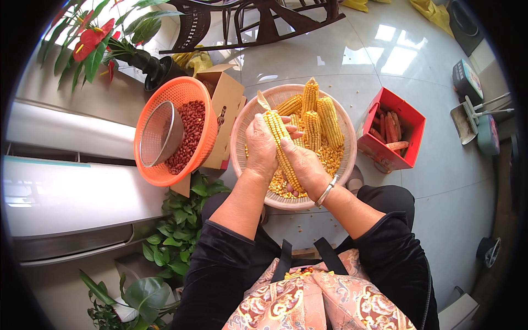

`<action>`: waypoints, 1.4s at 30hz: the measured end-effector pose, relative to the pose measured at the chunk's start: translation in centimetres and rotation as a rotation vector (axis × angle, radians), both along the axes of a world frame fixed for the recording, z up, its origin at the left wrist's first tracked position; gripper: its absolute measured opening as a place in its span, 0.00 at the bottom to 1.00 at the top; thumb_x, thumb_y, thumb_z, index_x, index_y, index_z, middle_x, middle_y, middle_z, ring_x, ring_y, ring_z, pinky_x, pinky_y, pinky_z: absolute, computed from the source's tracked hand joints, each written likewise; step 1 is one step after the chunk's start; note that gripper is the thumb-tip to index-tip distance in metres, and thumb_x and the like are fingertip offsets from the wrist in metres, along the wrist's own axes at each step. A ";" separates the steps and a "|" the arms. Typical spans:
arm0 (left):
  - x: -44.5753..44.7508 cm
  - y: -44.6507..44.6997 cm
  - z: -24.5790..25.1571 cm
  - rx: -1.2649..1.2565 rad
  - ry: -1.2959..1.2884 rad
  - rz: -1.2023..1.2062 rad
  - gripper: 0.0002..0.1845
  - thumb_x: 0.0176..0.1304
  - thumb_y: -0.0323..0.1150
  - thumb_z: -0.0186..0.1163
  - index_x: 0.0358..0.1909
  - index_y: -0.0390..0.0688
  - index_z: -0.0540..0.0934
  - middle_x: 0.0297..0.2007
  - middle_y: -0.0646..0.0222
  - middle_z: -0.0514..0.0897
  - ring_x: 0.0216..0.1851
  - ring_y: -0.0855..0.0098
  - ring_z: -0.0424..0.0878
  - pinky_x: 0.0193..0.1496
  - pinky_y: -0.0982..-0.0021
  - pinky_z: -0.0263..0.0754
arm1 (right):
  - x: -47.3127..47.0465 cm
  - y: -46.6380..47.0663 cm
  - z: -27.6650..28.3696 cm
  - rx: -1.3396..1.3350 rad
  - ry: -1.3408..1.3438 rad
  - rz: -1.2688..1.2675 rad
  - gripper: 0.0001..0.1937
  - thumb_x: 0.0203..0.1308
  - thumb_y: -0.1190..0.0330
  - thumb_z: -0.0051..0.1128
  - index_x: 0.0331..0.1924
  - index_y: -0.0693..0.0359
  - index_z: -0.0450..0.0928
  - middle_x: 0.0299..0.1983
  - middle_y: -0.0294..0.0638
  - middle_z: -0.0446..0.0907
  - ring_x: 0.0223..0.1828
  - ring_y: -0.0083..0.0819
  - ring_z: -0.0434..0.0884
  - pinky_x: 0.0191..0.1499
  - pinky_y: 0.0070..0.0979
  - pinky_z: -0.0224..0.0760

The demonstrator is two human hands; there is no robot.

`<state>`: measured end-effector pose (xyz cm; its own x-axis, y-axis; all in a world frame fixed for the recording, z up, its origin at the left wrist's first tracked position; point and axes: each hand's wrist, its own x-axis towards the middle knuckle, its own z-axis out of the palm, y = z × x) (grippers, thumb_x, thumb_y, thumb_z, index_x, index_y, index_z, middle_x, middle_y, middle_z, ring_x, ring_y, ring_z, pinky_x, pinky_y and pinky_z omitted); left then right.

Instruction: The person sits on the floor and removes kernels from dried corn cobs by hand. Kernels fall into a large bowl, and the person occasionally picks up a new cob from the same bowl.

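Both of my hands grip one ear of dried yellow corn (277, 131), tilted over a round plastic basket (350, 136). My left hand (260, 142) wraps the ear's left side, near the end where a scrap of dry husk (263, 100) sticks out. On the right side, my right hand (304, 165) presses its thumb along the kernels, with fingers partly hidden behind the ear. A silver bangle (327, 190) circles my right wrist. Several whole corn ears (328, 121) stand and lean in the basket, on a bed of loose kernels (332, 161).
To the right, a red box (373, 119) holds several bare reddish cobs (390, 127). At left, an orange colander (208, 142) with red peanuts (190, 128) and a sieve (163, 134) rests by a cardboard box (231, 93). Leafy plants (181, 222) grow beside my left leg. Stray kernels dot the tiles.
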<state>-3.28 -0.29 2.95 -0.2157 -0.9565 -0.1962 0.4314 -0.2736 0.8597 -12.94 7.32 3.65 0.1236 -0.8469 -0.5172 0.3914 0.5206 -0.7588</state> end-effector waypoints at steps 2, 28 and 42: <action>-0.1 0.0 -0.1 0.000 -0.011 0.006 0.28 0.79 0.49 0.32 0.46 0.31 0.70 0.38 0.52 0.80 0.33 0.60 0.85 0.37 0.60 0.88 | 0.0 0.2 -0.1 -0.017 0.013 -0.005 0.28 0.70 0.42 0.46 0.44 0.64 0.75 0.21 0.37 0.74 0.11 0.24 0.72 0.08 0.19 0.60; -0.4 0.2 -1.3 0.167 0.074 -0.044 0.22 0.79 0.42 0.35 0.52 0.34 0.72 0.42 0.53 0.82 0.36 0.63 0.84 0.43 0.63 0.83 | -0.7 -0.5 -1.0 -0.062 0.012 -0.081 0.34 0.69 0.38 0.43 0.49 0.68 0.75 0.25 0.44 0.79 0.15 0.27 0.79 0.11 0.22 0.71; -0.6 1.6 -2.4 0.080 0.026 -0.080 0.22 0.80 0.43 0.36 0.49 0.35 0.73 0.33 0.55 0.83 0.35 0.62 0.84 0.42 0.64 0.82 | -0.2 -0.8 -2.4 -0.380 0.550 -0.160 0.27 0.74 0.49 0.45 0.49 0.69 0.81 0.48 0.53 0.82 0.51 0.39 0.81 0.57 0.32 0.70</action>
